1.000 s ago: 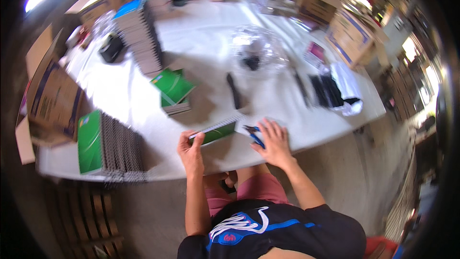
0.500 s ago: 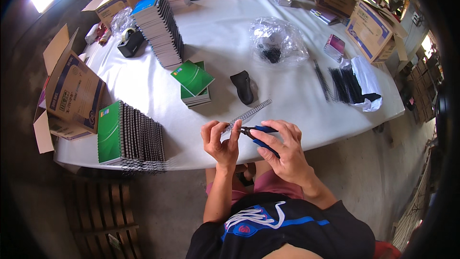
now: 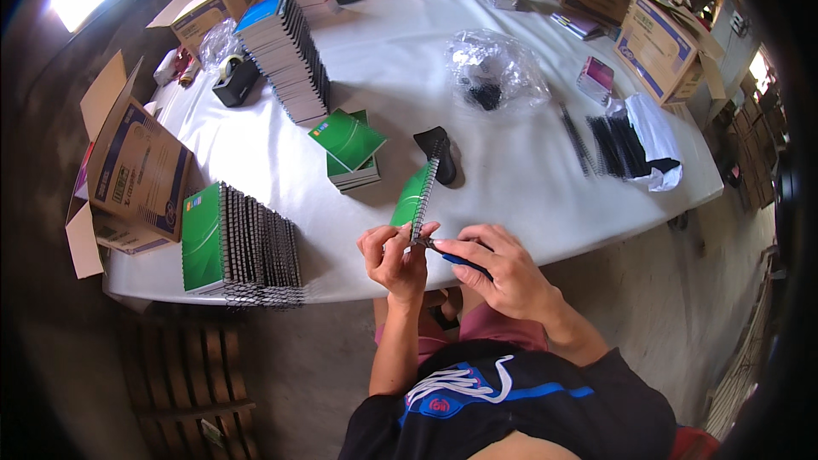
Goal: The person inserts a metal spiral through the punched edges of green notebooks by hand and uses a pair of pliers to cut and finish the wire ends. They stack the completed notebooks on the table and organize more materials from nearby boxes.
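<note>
Green spiral notebook (image 3: 411, 197) is held off the near edge of the worktop (image 3: 537, 183), about mid-edge, coil side facing right, far end tilted away. Its near end is pinched by the left hand (image 3: 396, 260), fingers clamped on cover and coil. Blue-handled pliers (image 3: 463, 263) are gripped by the right hand (image 3: 503, 277), fingers closed round the handles; pliers' tips are set at the coil's near end, whether biting wire cannot be told. Black curved object (image 3: 446, 169) is partly covered by the notebook's far end. Row of green notebooks (image 3: 202, 238) is stood at the near-left corner; small green stack (image 3: 351, 143) is placed inward from it, tall blue-topped stack (image 3: 294, 68) behind. Loose black coils (image 3: 615, 149) are laid near the right edge, beside white wrapping (image 3: 656, 138). Clear plastic bag (image 3: 498, 60) is left toward the far edge. Cardboard box (image 3: 141, 172) is seen at the left edge.
</note>
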`<act>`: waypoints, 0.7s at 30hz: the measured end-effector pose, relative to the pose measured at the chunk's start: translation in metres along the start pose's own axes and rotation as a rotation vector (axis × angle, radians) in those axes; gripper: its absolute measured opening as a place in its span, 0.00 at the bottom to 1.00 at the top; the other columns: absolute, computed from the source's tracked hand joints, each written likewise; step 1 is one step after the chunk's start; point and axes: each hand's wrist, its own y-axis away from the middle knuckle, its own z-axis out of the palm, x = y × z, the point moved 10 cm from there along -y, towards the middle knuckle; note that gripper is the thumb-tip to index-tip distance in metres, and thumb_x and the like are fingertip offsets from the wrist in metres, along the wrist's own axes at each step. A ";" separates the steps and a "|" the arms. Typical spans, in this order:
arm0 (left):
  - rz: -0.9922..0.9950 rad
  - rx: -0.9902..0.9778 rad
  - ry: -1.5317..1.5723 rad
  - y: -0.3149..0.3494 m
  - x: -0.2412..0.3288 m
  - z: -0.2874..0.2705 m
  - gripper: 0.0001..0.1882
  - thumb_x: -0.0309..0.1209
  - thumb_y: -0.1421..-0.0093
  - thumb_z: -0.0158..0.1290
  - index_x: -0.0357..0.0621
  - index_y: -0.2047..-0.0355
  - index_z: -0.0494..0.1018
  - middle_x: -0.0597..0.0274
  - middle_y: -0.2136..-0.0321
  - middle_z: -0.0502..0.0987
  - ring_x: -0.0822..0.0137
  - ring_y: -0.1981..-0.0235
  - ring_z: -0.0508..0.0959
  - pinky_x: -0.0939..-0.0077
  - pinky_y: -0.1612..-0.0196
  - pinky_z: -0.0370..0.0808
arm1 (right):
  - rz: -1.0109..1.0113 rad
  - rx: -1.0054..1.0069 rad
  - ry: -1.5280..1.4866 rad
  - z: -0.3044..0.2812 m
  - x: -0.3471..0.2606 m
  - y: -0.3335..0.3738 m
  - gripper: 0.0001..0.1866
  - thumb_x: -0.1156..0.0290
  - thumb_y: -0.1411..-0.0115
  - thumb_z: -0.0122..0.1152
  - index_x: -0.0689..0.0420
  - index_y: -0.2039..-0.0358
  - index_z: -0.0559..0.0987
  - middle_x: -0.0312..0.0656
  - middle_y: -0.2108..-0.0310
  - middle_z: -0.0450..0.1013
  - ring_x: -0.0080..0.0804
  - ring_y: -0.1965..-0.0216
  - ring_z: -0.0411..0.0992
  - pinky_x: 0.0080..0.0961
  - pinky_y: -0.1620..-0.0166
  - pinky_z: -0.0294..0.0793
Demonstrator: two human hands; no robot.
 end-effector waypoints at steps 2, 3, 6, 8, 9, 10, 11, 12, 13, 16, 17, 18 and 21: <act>0.048 0.011 0.015 0.001 0.006 -0.002 0.20 0.14 0.66 0.67 0.43 0.72 0.72 0.63 0.74 0.69 0.67 0.75 0.71 0.74 0.73 0.68 | 0.246 -0.164 -0.522 0.017 0.025 0.005 0.17 0.62 0.37 0.50 0.49 0.48 0.73 0.36 0.61 0.70 0.34 0.56 0.69 0.33 0.58 0.68; 0.048 0.027 0.040 0.003 0.007 -0.002 0.21 0.14 0.66 0.66 0.43 0.72 0.71 0.63 0.73 0.69 0.66 0.75 0.71 0.74 0.73 0.68 | 0.470 -0.295 -0.901 0.033 0.036 0.012 0.17 0.62 0.36 0.49 0.51 0.48 0.72 0.36 0.62 0.71 0.33 0.57 0.70 0.32 0.59 0.69; 0.060 0.060 0.080 0.006 0.007 -0.004 0.19 0.15 0.62 0.66 0.42 0.72 0.69 0.61 0.71 0.68 0.65 0.73 0.71 0.74 0.73 0.68 | 0.634 -0.391 -1.185 0.048 0.035 0.025 0.18 0.63 0.34 0.46 0.55 0.46 0.70 0.35 0.62 0.70 0.29 0.56 0.69 0.31 0.58 0.70; -0.035 0.056 0.078 0.003 -0.002 -0.003 0.17 0.16 0.58 0.65 0.41 0.70 0.69 0.61 0.70 0.68 0.67 0.71 0.70 0.76 0.71 0.68 | 0.276 -0.228 -0.822 0.032 0.034 0.011 0.18 0.64 0.35 0.48 0.56 0.47 0.70 0.40 0.59 0.70 0.32 0.55 0.69 0.32 0.54 0.68; -0.084 0.059 0.074 0.003 -0.006 -0.003 0.17 0.17 0.56 0.64 0.40 0.70 0.68 0.61 0.70 0.67 0.68 0.70 0.69 0.76 0.70 0.68 | 0.215 -0.151 -0.555 0.019 0.040 0.013 0.18 0.65 0.36 0.48 0.55 0.47 0.70 0.41 0.59 0.70 0.34 0.55 0.68 0.32 0.53 0.68; -0.262 0.113 0.206 0.006 -0.028 -0.012 0.16 0.21 0.51 0.62 0.40 0.65 0.67 0.63 0.66 0.65 0.71 0.68 0.67 0.79 0.65 0.65 | 0.121 -0.096 -0.311 0.007 0.045 0.012 0.18 0.65 0.37 0.49 0.54 0.47 0.71 0.42 0.58 0.70 0.37 0.54 0.68 0.33 0.52 0.67; -0.441 0.170 0.358 0.011 -0.048 -0.015 0.16 0.24 0.46 0.60 0.40 0.61 0.65 0.64 0.63 0.63 0.74 0.66 0.64 0.82 0.61 0.63 | 0.029 -0.025 -0.062 -0.007 0.047 0.012 0.18 0.65 0.38 0.50 0.53 0.47 0.71 0.44 0.57 0.69 0.39 0.54 0.68 0.33 0.51 0.66; -0.588 0.240 0.468 0.008 -0.053 -0.017 0.16 0.25 0.45 0.59 0.40 0.60 0.64 0.65 0.62 0.62 0.74 0.65 0.64 0.83 0.60 0.63 | 0.091 0.038 0.093 -0.016 0.067 0.018 0.18 0.65 0.38 0.51 0.51 0.48 0.72 0.45 0.56 0.69 0.42 0.54 0.67 0.35 0.49 0.64; -0.722 0.317 0.576 0.006 -0.058 -0.019 0.16 0.26 0.44 0.59 0.41 0.59 0.64 0.65 0.61 0.62 0.75 0.64 0.64 0.83 0.59 0.62 | 0.143 0.104 0.241 -0.023 0.086 0.023 0.18 0.65 0.39 0.51 0.50 0.49 0.73 0.45 0.55 0.68 0.44 0.53 0.66 0.37 0.47 0.62; -0.775 0.348 0.756 -0.001 -0.057 -0.031 0.14 0.27 0.38 0.51 0.40 0.54 0.63 0.65 0.58 0.62 0.77 0.61 0.63 0.85 0.57 0.62 | 0.303 0.050 0.638 -0.022 0.123 0.028 0.21 0.61 0.38 0.51 0.47 0.45 0.70 0.45 0.47 0.64 0.44 0.45 0.61 0.45 0.41 0.54; -0.788 0.365 0.842 -0.007 -0.051 -0.034 0.13 0.27 0.37 0.50 0.40 0.53 0.63 0.65 0.57 0.62 0.78 0.60 0.63 0.85 0.56 0.62 | 0.309 0.070 0.683 -0.020 0.127 0.026 0.22 0.59 0.38 0.50 0.48 0.43 0.68 0.45 0.45 0.63 0.43 0.43 0.60 0.48 0.40 0.51; -0.744 0.340 0.833 -0.013 -0.043 -0.042 0.12 0.24 0.36 0.45 0.40 0.52 0.63 0.65 0.56 0.62 0.78 0.59 0.64 0.86 0.56 0.62 | 0.314 0.092 0.726 -0.017 0.129 0.018 0.24 0.58 0.38 0.50 0.48 0.42 0.67 0.46 0.43 0.62 0.42 0.40 0.58 0.51 0.39 0.49; -0.606 0.416 0.777 -0.024 -0.029 -0.075 0.14 0.21 0.39 0.46 0.40 0.52 0.64 0.62 0.56 0.63 0.78 0.58 0.65 0.86 0.54 0.63 | -0.020 0.180 -0.241 -0.006 0.036 -0.036 0.28 0.55 0.37 0.50 0.52 0.40 0.63 0.48 0.40 0.58 0.38 0.36 0.53 0.51 0.37 0.43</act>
